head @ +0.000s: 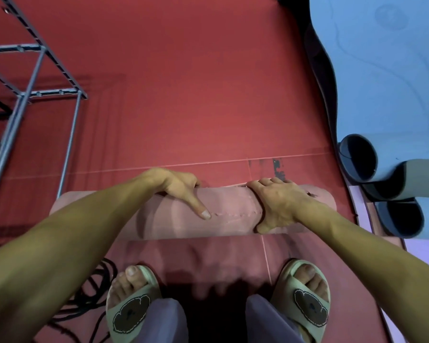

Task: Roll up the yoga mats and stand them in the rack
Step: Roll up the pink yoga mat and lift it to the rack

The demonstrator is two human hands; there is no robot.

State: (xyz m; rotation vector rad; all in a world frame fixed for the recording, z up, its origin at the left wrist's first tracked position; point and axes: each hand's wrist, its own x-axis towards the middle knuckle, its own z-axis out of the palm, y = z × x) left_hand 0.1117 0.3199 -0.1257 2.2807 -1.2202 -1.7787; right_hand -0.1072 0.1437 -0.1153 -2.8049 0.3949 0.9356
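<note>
Hands [181,191] [280,204] grip pink roll [233,209]; red mat [183,82] stretches ahead.

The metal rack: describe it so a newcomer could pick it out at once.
Start from the wide red mat that fills the floor ahead of the person. At its left edge stands the metal rack, an open frame of thin grey tubes and dark crossbars. It is the only rigid, see-through structure here; the pink rolled mat and the blue rolled mats on the right are soft.

- left hand [176,191]: arm stretched forward, fingers curled over the far side, thumb pointing back
- right hand [280,204]: arm stretched forward, fingers spread and curled, thumb hooked underneath
</note>
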